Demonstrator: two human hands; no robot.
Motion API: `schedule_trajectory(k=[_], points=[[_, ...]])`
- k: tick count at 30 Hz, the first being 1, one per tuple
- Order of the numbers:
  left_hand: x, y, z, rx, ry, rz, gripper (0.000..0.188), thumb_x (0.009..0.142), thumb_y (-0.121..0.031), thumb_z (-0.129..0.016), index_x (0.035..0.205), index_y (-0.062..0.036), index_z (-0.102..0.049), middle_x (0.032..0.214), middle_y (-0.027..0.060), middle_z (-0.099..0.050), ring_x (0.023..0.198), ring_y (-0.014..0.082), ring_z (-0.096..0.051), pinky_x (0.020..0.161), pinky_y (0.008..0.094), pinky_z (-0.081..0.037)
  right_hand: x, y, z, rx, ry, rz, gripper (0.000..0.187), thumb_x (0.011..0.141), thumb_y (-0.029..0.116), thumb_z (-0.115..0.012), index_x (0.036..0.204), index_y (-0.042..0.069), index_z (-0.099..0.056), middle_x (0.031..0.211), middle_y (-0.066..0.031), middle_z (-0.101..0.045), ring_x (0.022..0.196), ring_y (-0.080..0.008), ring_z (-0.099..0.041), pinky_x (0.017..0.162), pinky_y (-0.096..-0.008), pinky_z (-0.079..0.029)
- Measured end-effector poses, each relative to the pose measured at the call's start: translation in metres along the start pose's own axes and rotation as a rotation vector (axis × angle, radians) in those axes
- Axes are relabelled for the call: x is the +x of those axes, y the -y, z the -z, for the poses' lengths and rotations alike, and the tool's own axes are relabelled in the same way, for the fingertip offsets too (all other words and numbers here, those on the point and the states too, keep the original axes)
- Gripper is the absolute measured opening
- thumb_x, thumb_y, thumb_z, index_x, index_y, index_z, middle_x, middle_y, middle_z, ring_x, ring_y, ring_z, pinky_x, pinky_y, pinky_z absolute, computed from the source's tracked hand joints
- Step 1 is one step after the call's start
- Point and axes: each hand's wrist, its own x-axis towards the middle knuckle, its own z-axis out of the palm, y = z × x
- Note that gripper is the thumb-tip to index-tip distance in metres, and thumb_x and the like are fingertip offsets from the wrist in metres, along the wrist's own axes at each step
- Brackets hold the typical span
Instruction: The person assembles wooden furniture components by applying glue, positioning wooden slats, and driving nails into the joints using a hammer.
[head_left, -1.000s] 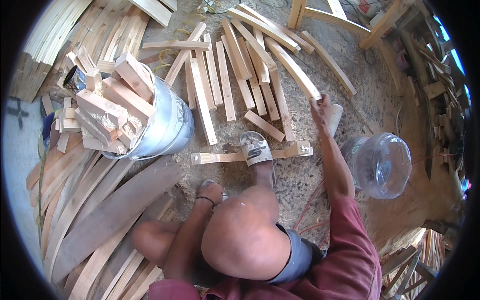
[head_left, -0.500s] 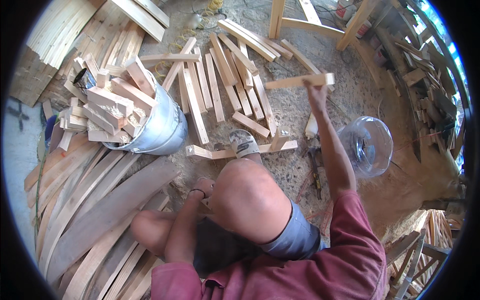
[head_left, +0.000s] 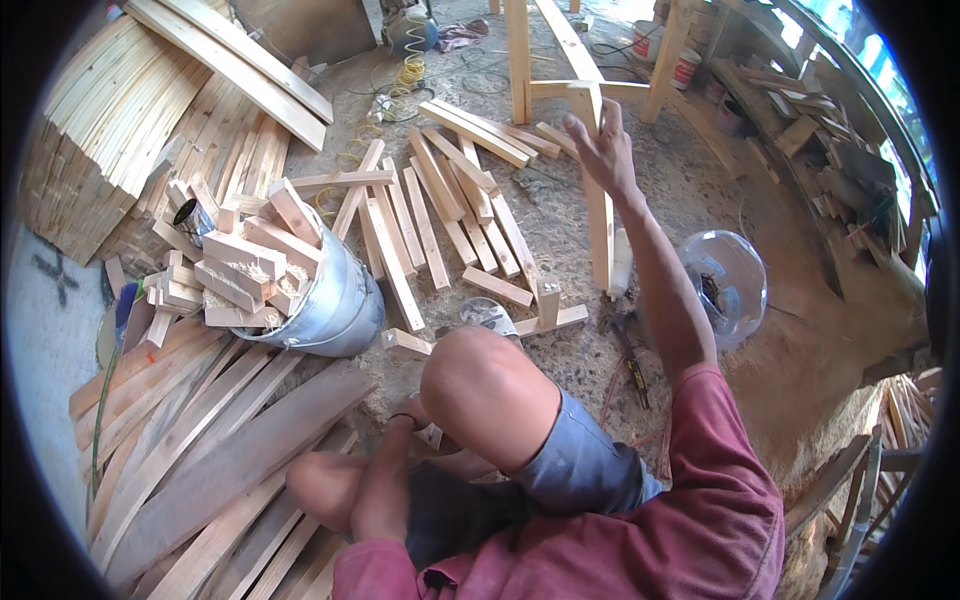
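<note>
Out in front on the right, my right hand (head_left: 606,155) is closed around a light wooden piece (head_left: 600,240), thumb on one side and fingers on the other. The piece stands nearly upright, its lower end near a white bottle (head_left: 621,265). My left hand (head_left: 412,408) is low beside my raised knee, its fingers mostly hidden. By my foot (head_left: 487,314) lies a wooden rail (head_left: 570,319) with a short block (head_left: 548,303) standing up from it; another block end (head_left: 406,343) shows left of the foot. A hammer (head_left: 630,362) lies on the ground under my right forearm.
A metal bucket (head_left: 350,305) full of wood offcuts stands at left. Loose wooden pieces (head_left: 425,225) lie ahead. Curved boards (head_left: 230,465) and stacked lumber (head_left: 120,130) fill the left. A clear plastic container (head_left: 745,325) sits right; a wooden frame (head_left: 519,65) stands farther off.
My right hand has swung the wooden piece from nearly level to nearly upright, moving slightly forward and left. My view has tilted up, showing more of the far floor.
</note>
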Motion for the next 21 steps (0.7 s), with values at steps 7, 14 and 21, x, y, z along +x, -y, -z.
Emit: schedule_trajectory(k=[7,14,21], points=[[0.006,0.015,0.0,0.018,0.099,0.081,0.05,0.094,-0.043,-0.054,0.128,-0.0068,-0.065,0.131,0.0209,-0.064,0.125,0.0376,-0.058,0.103,0.0452,-0.047,-0.002,-0.051,0.019,0.435,0.359,-0.042,0.062,0.101,0.044,-0.059,0.146,0.006,-0.041,0.121,-0.0135,-0.061,0.115,-0.0193,-0.058,0.096,-0.0339,-0.046],[0.004,0.005,0.009,0.017,0.131,0.072,0.049,0.093,-0.042,-0.055,0.126,-0.0069,-0.066,0.129,0.0209,-0.064,0.123,0.0376,-0.059,0.102,0.0451,-0.048,-0.02,-0.088,0.027,0.5,0.355,-0.087,0.06,0.097,0.041,-0.068,0.142,0.007,-0.048,0.118,-0.0037,-0.062,0.109,-0.0116,-0.057,0.094,-0.0305,-0.045],[-0.006,0.005,0.012,0.017,0.158,0.08,0.048,0.093,-0.042,-0.056,0.124,-0.0069,-0.066,0.127,0.021,-0.065,0.121,0.0375,-0.06,0.101,0.045,-0.048,-0.043,-0.087,0.045,0.379,0.375,0.016,0.055,0.091,0.03,-0.076,0.136,0.005,-0.055,0.115,-0.0076,-0.068,0.108,-0.0172,-0.065,0.091,-0.0342,-0.053]])
